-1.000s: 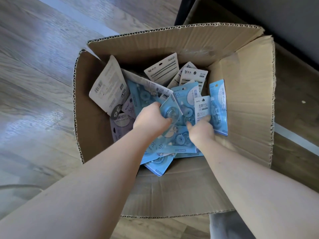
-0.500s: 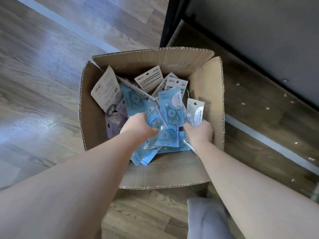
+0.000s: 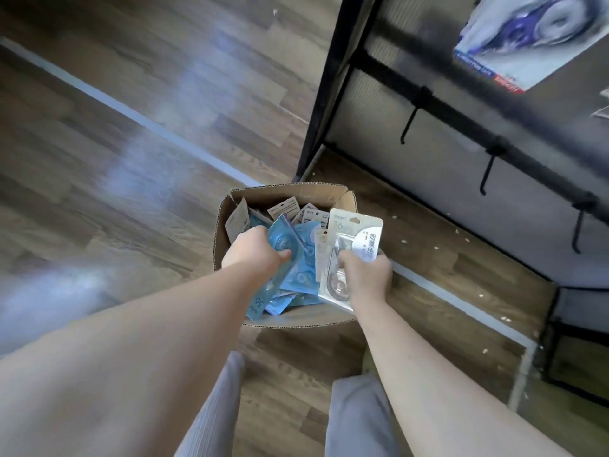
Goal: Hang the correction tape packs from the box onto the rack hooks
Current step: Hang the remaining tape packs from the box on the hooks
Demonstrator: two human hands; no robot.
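An open cardboard box (image 3: pixel 290 192) stands on the floor, holding several correction tape packs (image 3: pixel 308 217). My left hand (image 3: pixel 253 250) grips a bunch of blue packs (image 3: pixel 290 255) above the box. My right hand (image 3: pixel 365 277) grips grey-white packs (image 3: pixel 357 237), lifted over the box's right edge. The black rack (image 3: pixel 461 117) stands at the upper right with bare hooks (image 3: pixel 408 125) on its crossbar. One pack (image 3: pixel 530 34) hangs at the top right, blurred.
Wood-look floor surrounds the box, with a pale strip (image 3: pixel 131 117) running diagonally. My grey trouser legs (image 3: pixel 356 420) are at the bottom. The rack's black upright (image 3: pixel 326 84) stands just behind the box, and a low black frame (image 3: pixel 573 351) sits at the right edge.
Both hands have lifted their packs up out of the box. The view has pulled back and risen, bringing the rack and its hooks into sight.
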